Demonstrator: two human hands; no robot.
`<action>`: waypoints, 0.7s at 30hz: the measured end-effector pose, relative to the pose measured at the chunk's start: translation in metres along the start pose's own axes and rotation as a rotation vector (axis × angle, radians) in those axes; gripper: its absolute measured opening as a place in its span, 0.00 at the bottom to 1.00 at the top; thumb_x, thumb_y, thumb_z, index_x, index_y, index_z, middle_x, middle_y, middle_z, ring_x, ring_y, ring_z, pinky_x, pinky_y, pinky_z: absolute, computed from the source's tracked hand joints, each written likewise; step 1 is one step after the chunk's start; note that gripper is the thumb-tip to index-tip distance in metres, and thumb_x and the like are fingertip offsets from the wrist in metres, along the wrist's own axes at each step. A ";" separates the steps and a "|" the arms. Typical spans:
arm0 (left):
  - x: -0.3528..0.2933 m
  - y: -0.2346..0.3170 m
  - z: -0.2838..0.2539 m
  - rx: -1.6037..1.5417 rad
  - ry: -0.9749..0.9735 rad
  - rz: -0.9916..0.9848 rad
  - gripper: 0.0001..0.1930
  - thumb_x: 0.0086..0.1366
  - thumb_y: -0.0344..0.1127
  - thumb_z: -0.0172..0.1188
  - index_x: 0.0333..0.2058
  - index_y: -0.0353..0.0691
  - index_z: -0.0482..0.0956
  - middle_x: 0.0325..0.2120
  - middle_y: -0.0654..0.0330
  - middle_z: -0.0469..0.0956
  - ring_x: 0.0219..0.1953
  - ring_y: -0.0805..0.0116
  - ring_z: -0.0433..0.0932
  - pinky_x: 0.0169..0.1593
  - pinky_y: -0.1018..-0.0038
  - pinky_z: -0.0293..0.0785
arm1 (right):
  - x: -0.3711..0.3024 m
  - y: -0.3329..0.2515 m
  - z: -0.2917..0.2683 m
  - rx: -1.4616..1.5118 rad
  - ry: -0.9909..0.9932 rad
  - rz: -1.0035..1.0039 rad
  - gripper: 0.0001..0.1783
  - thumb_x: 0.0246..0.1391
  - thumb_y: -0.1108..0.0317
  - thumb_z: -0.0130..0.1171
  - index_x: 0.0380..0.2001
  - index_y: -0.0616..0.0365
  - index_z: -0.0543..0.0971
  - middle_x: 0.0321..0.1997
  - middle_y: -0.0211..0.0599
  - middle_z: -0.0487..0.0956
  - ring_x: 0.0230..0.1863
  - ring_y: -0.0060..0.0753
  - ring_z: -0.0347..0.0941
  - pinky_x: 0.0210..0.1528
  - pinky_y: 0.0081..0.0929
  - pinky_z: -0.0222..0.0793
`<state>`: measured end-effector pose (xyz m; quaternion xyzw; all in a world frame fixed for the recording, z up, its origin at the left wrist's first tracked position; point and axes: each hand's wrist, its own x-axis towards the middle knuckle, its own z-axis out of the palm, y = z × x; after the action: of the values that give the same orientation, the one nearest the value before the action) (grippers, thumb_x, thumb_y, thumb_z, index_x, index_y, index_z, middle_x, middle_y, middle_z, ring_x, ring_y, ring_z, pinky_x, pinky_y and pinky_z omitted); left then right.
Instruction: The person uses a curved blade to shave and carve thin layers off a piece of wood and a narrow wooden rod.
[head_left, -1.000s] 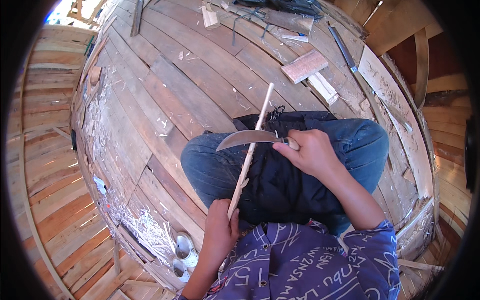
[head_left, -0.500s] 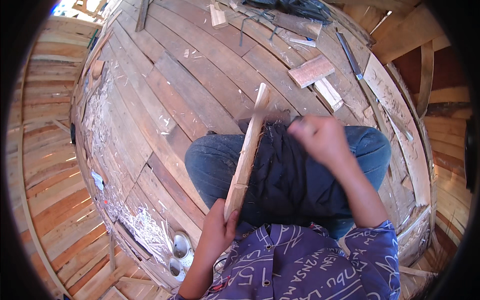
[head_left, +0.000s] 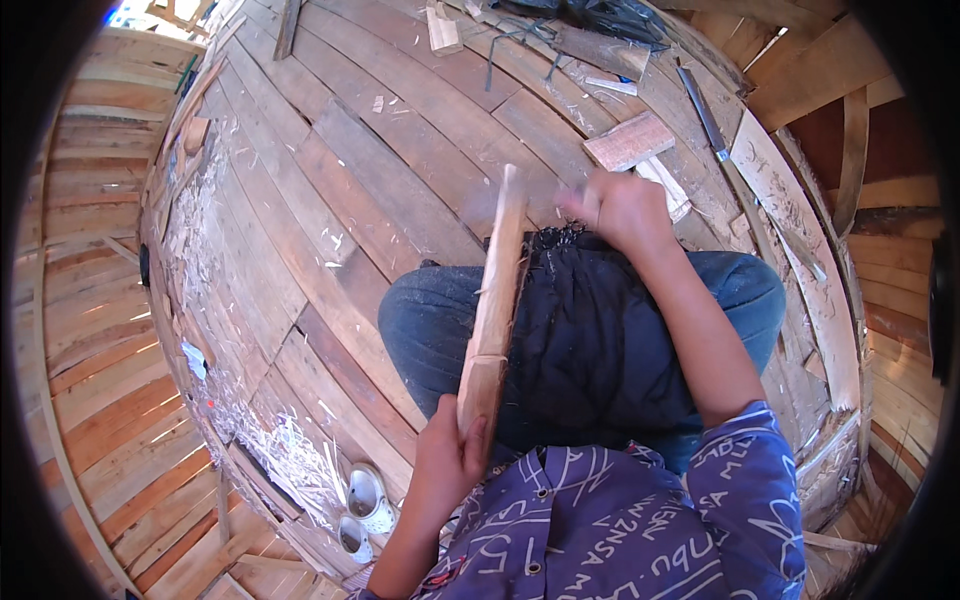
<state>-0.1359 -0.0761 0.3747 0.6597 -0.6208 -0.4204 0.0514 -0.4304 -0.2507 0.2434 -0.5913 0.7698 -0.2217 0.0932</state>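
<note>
My left hand (head_left: pixel 452 455) is closed round the near end of a long split wooden stick (head_left: pixel 497 290). The stick slants up and away over my lap, its bark edge on the right and a small sliver lifting from its left side. My right hand (head_left: pixel 630 212) is raised to the right of the stick's far part, fingers curled as if round a handle. A bladed tool (head_left: pixel 485 203) shows only as a faint grey smear left of that hand, crossing near the stick's far end; its exact kind is too blurred to tell. Dark cloth (head_left: pixel 600 340) covers my lap.
Wood offcuts (head_left: pixel 630 142) lie on the plank floor (head_left: pixel 400 180) ahead to the right. Beyond them are a long dark-handled tool (head_left: pixel 703 110) and a pale board (head_left: pixel 800 230). Shavings (head_left: pixel 290 455) and white clogs (head_left: pixel 370 500) are at the left; a black plastic sheet (head_left: pixel 590 10) lies far off.
My right hand has risen and moved farther from my body, with the blurred blade swinging left. The stick's far end has shifted slightly left, and my left hand keeps its hold.
</note>
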 end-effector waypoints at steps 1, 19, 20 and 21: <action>-0.001 -0.002 0.001 0.010 -0.012 -0.001 0.10 0.67 0.31 0.57 0.36 0.33 0.65 0.26 0.36 0.72 0.32 0.32 0.74 0.32 0.54 0.69 | 0.009 0.010 0.005 0.019 0.046 0.186 0.37 0.56 0.33 0.53 0.26 0.61 0.84 0.22 0.54 0.80 0.28 0.58 0.79 0.35 0.49 0.75; 0.000 -0.015 -0.001 0.024 -0.010 -0.032 0.15 0.66 0.35 0.61 0.36 0.34 0.64 0.14 0.44 0.71 0.18 0.38 0.74 0.22 0.55 0.67 | 0.015 -0.028 -0.007 -0.110 -0.278 -0.336 0.39 0.55 0.28 0.49 0.19 0.57 0.82 0.18 0.49 0.78 0.24 0.52 0.79 0.27 0.46 0.75; 0.004 -0.020 0.001 0.013 0.024 0.023 0.15 0.65 0.35 0.62 0.36 0.33 0.65 0.12 0.47 0.70 0.15 0.45 0.73 0.20 0.59 0.65 | 0.024 -0.031 -0.006 -0.170 -0.316 -0.369 0.40 0.55 0.28 0.48 0.20 0.57 0.81 0.19 0.50 0.79 0.26 0.53 0.80 0.29 0.46 0.75; 0.008 -0.027 0.006 0.002 0.058 0.077 0.14 0.65 0.35 0.62 0.36 0.33 0.65 0.10 0.50 0.68 0.12 0.53 0.73 0.18 0.64 0.63 | 0.029 -0.033 -0.005 -0.150 -0.285 -0.329 0.39 0.56 0.29 0.48 0.21 0.58 0.82 0.22 0.52 0.80 0.29 0.53 0.80 0.31 0.47 0.75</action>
<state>-0.1200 -0.0742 0.3512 0.6474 -0.6445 -0.3979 0.0848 -0.4124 -0.2838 0.2662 -0.7394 0.6564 -0.0904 0.1192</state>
